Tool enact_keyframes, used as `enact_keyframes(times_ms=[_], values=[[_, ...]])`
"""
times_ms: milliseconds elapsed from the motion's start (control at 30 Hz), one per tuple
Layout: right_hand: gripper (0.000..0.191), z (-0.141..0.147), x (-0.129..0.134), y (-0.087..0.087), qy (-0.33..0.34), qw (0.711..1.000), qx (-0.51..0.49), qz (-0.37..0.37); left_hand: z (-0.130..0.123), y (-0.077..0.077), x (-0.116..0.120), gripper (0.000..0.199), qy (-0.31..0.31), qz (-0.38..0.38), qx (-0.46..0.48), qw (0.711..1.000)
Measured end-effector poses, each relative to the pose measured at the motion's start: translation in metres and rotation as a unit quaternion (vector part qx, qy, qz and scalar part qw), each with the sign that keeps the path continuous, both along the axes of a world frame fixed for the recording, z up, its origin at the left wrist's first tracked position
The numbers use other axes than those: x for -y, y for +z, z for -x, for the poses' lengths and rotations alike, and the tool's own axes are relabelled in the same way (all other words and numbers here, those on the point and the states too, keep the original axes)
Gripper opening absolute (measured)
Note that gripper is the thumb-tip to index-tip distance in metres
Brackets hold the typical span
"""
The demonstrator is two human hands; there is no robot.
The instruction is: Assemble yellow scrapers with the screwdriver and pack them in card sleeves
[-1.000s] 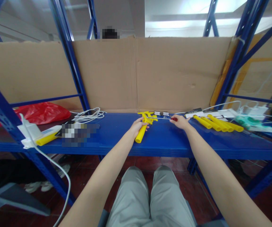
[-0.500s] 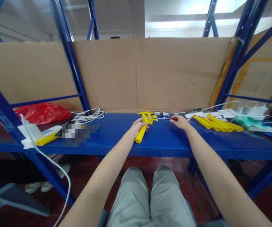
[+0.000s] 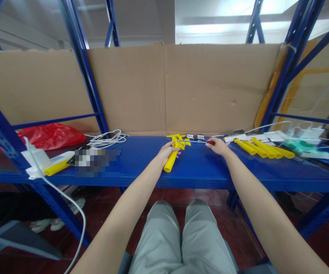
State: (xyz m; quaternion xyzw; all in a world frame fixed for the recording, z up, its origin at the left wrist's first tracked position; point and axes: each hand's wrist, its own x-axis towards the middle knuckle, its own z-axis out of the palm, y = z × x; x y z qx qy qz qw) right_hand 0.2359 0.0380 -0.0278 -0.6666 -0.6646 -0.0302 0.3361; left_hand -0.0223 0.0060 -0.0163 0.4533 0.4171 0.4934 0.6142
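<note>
My left hand (image 3: pixel 167 154) is wrapped round a yellow tube (image 3: pixel 169 163), which has a yellow fitting at its far end. In my right hand (image 3: pixel 218 145) is a screwdriver (image 3: pixel 211 143) with a dark red handle. Its long metal shaft points left, and the tip meets the yellow fitting; whether it sits in a screw is too small to tell. Behind the fitting lie several small yellow pieces (image 3: pixel 178 136) on the blue shelf (image 3: pixel 141 163). A small stack of black and white pieces (image 3: pixel 195 136) lies just beyond the shaft.
Several yellow tubes (image 3: pixel 263 149) lie at the right, near white cables and a green item (image 3: pixel 304 149). On the left are a coiled white cable (image 3: pixel 109 139), a red plastic bag (image 3: pixel 53 137) and a white power adapter (image 3: pixel 37 160). Cardboard (image 3: pixel 210 87) stands along the back.
Hardly anything differs. Both hands keep their places, with the screwdriver's tip still at the yellow fitting.
</note>
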Motion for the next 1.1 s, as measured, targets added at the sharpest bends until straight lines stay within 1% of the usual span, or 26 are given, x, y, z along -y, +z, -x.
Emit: enact_keyframes(times_ms=[233, 467, 600, 733, 933, 1100], values=[[0.019, 0.0007, 0.0034, 0.0020, 0.001, 1.000, 0.003, 0.012, 0.0002, -0.0017, -0.0019, 0.072, -0.002, 0.001, 0.009, 1.000], [0.018, -0.0017, 0.0012, -0.0002, 0.010, 1.000, -0.003, -0.006, 0.0006, -0.0032, -0.0039, 0.072, -0.007, 0.001, 0.005, 1.000], [0.017, -0.0003, 0.0023, 0.0009, 0.001, 1.000, -0.001, 0.003, 0.0000, -0.0022, -0.0025, 0.070, -0.004, -0.002, 0.007, 1.000], [0.016, 0.0005, 0.0020, 0.0013, 0.002, 1.000, -0.001, -0.005, -0.0008, -0.0010, -0.0004, 0.070, 0.003, -0.001, 0.008, 1.000], [0.018, 0.0031, 0.0034, 0.0040, -0.011, 1.000, 0.000, 0.000, -0.0012, -0.0005, 0.0005, 0.071, 0.010, -0.002, -0.001, 1.000], [0.016, 0.0055, 0.0053, 0.0066, -0.014, 1.000, 0.020, -0.017, -0.0014, -0.0006, 0.0007, 0.071, 0.013, -0.005, -0.004, 1.000]])
